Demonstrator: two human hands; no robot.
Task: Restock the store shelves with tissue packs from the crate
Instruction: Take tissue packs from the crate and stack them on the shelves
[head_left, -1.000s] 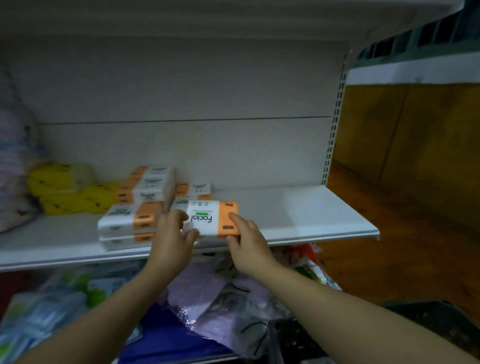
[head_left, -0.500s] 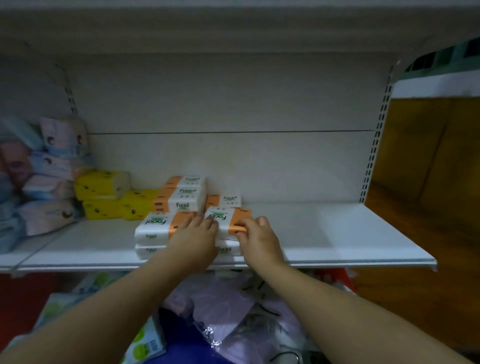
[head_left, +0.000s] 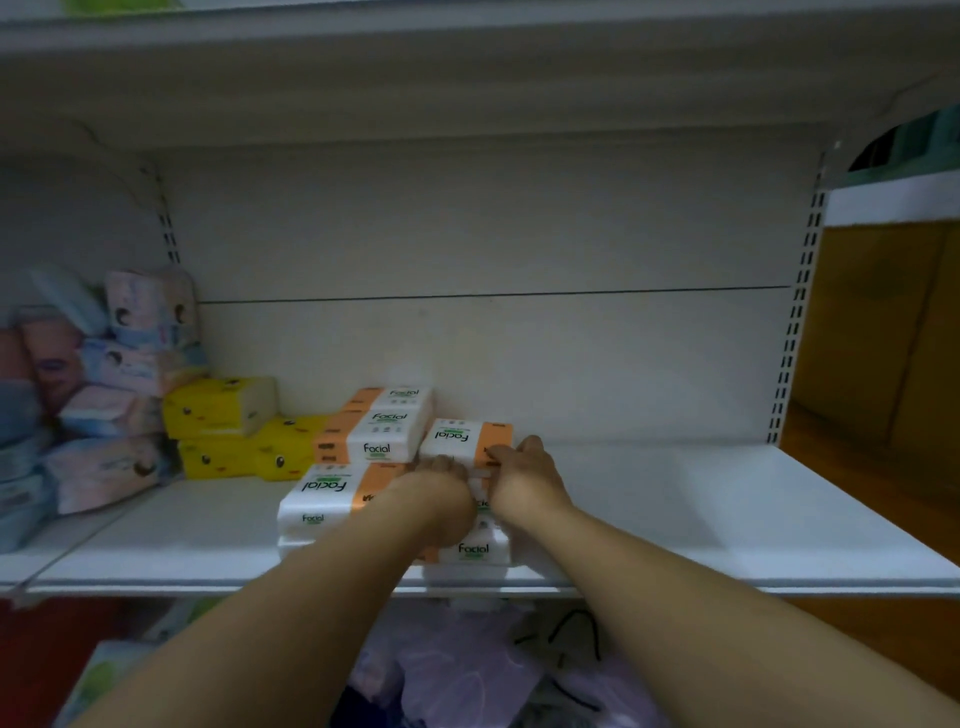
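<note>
A white and orange "Facial" tissue pack lies on top of other packs at the middle of the white shelf. My left hand and my right hand both rest against its near edge, fingers curled on it. Beneath and to the left sit more of the same packs: a front stack and a taller rear stack. Another pack shows under my wrists at the shelf's front. The crate is out of sight.
Yellow tissue packs lie left of the orange ones, and pastel packs are piled at the far left. The shelf's right half is bare. A slotted upright marks its right end. Plastic-wrapped goods fill the shelf below.
The pack has gone from the shelf's front edge up onto the stack and further back. Both hands slid forward with it, and my view has moved closer and left.
</note>
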